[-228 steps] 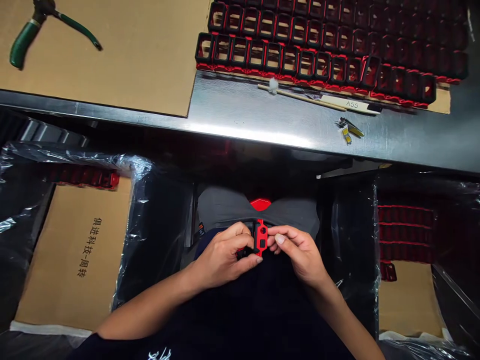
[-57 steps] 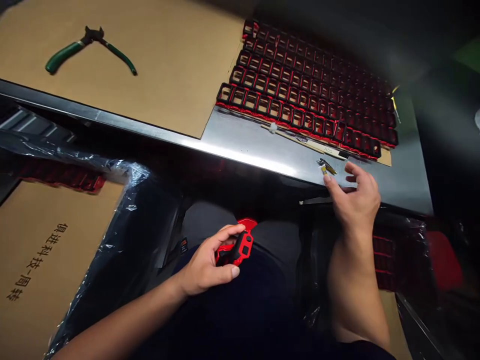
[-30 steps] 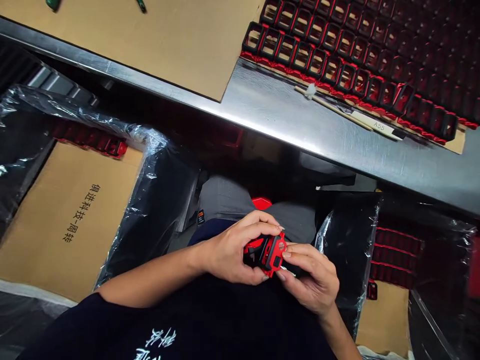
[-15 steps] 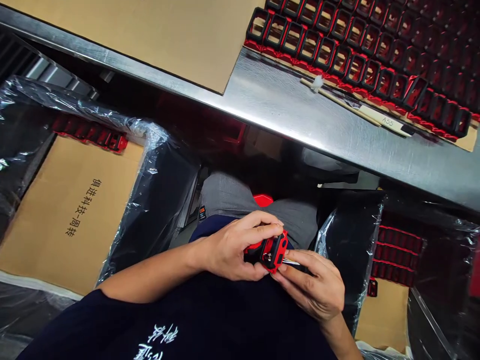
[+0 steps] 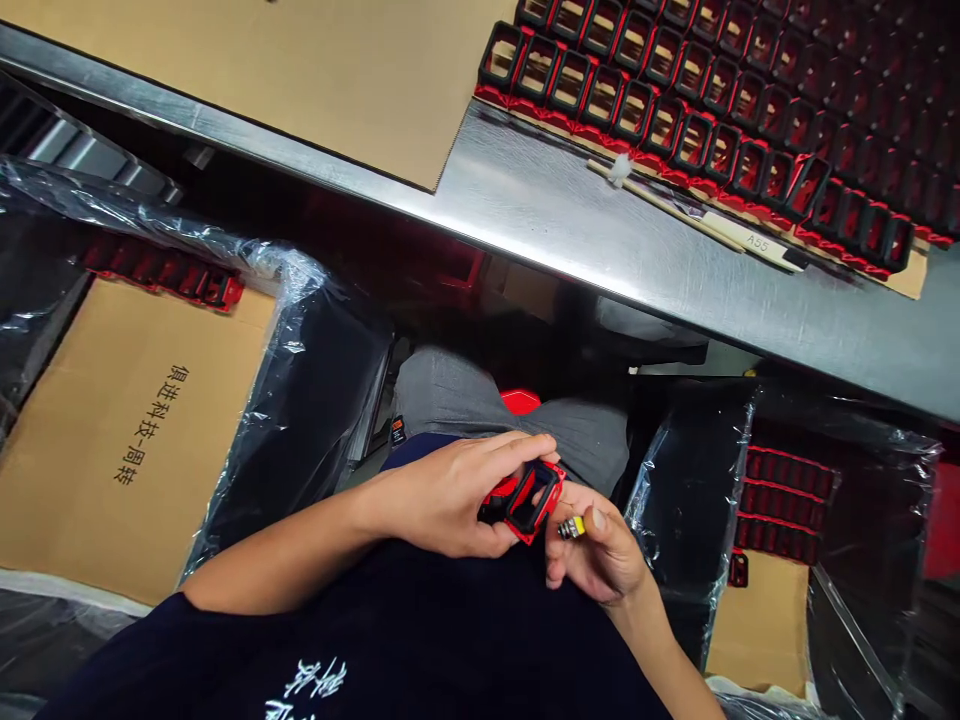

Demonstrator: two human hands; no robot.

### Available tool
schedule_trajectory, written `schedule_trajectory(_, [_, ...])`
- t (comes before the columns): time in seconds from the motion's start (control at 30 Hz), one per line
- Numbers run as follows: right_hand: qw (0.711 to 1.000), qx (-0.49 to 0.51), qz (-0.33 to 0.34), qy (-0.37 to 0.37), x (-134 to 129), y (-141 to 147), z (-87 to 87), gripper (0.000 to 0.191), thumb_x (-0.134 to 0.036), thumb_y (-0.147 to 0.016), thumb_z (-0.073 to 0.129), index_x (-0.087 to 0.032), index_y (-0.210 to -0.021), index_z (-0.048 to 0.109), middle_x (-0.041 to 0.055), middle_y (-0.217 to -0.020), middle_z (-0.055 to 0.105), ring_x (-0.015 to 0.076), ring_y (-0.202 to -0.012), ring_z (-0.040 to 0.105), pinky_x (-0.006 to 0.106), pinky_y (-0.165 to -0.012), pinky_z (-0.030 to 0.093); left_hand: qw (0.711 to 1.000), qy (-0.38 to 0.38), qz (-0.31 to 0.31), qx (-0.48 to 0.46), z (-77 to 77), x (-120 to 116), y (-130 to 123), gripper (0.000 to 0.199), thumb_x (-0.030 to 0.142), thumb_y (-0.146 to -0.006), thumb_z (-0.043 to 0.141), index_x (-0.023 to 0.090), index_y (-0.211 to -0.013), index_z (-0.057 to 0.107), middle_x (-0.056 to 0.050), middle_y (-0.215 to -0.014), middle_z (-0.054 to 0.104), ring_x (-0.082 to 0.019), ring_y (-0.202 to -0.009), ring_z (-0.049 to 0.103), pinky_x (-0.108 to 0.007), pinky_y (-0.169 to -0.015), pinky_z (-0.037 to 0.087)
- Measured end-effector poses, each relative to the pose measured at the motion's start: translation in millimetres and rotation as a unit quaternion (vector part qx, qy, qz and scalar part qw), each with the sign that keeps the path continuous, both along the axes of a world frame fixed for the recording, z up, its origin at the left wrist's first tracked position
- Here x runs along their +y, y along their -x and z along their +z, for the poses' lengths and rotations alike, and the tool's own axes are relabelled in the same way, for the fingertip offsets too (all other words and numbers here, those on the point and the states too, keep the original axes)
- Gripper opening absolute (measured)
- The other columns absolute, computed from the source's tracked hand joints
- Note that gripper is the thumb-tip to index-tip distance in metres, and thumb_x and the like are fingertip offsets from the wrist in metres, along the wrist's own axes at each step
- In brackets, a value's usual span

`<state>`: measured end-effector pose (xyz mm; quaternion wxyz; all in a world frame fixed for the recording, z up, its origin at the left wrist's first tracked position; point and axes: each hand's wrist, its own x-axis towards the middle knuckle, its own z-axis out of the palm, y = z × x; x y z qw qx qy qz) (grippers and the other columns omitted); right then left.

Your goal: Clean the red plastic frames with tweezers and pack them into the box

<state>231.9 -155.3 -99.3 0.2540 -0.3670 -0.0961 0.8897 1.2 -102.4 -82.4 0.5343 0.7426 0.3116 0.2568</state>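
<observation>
My left hand (image 5: 457,493) is wrapped round a red and black plastic housing (image 5: 538,500), held in front of my dark shirt. The housing has a rectangular opening with a black rim, and its open end is turned toward my right hand. My right hand (image 5: 600,550) grips a small tool (image 5: 571,527) with a yellow part and a dark metal end, pinned by the thumb. Most of the tool is hidden in the palm, so I cannot tell its kind. The right index finger reaches to the housing's right edge.
Rows of similar housings (image 5: 660,110) stand on the metal table (image 5: 517,190), with a stick (image 5: 667,205) and a white marker labelled A55 (image 5: 754,240) before them. Cardboard (image 5: 300,80) covers the table's left. Plastic-lined bins flank me, holding cardboard (image 5: 97,400) and more housings (image 5: 784,505).
My right hand has turned palm up and opened out somewhat, bringing the tool's yellow part into view. The housing has tilted so its opening shows more. The whole view has shifted slightly.
</observation>
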Motion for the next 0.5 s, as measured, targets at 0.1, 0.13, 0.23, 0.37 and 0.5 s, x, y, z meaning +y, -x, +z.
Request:
schedule_trajectory(0.1, [1.000, 0.007, -0.012, 0.001, -1.3, 10.7, -10.4, 0.059, -0.068, -0.065, 0.085, -0.018, -0.088, 0.062, -0.0029, -0.056, 0.065, 0.0120, -0.041, 0.062, 0.021, -0.044, 0.055, 1.000, 0.001, -0.016, -0.026, 0.5, 3.7, 1.1, 0.081, 0.013, -0.076, 0.068, 0.020, -0.150, 0.038, -0.016, -0.138, 0.063, -0.026, -0.115, 0.068, -0.041, -0.102, 0.057])
schedule_trajectory(0.13, [1.000, 0.009, -0.015, -0.004, -1.3, 12.8, -14.0, 0.060, -0.069, -0.063, 0.085, -0.019, -0.085, 0.061, -0.0037, -0.054, 0.064, 0.0120, -0.039, 0.061, 0.021, -0.042, 0.054, 0.999, 0.005, -0.011, -0.038, -0.8, 4.3, 1.1, 0.082, 0.013, -0.075, 0.068, 0.021, -0.150, 0.037, -0.016, -0.140, 0.062, -0.024, -0.108, 0.070, -0.041, -0.102, 0.056])
schedule_trajectory(0.23, [0.999, 0.005, -0.023, -0.033, -0.3, 15.1, -21.9, 0.061, -0.073, -0.059, 0.084, -0.021, -0.079, 0.060, -0.0046, -0.048, 0.061, 0.0127, -0.035, 0.058, 0.021, -0.038, 0.051, 0.996, 0.051, 0.023, -0.067, -7.1, 3.2, -1.0, 0.079, 0.015, -0.073, 0.072, 0.023, -0.146, 0.045, -0.014, -0.137, 0.064, -0.018, -0.087, 0.071, -0.039, -0.095, 0.059])
schedule_trajectory(0.37, [0.995, 0.003, -0.042, -0.085, 5.2, 13.1, -21.3, 0.058, -0.070, -0.058, 0.086, -0.021, -0.078, 0.062, -0.0041, -0.049, 0.062, 0.0146, -0.037, 0.061, 0.024, -0.040, 0.053, 0.981, 0.123, 0.091, -0.116, -14.6, -1.8, -6.3, 0.049, 0.029, -0.076, 0.078, 0.020, -0.122, 0.063, -0.011, -0.116, 0.072, -0.019, -0.087, 0.071, -0.033, -0.081, 0.060])
schedule_trajectory(0.5, [0.995, -0.020, -0.033, -0.093, 12.2, 12.1, -14.1, 0.059, -0.065, -0.052, 0.092, -0.021, -0.081, 0.067, -0.0011, -0.060, 0.070, 0.0180, -0.046, 0.069, 0.028, -0.048, 0.059, 0.977, 0.118, 0.114, -0.138, -16.2, -3.6, -6.9, 0.029, 0.032, -0.081, 0.077, 0.018, -0.105, 0.067, -0.009, -0.099, 0.073, -0.021, -0.090, 0.071, -0.034, -0.084, 0.057])
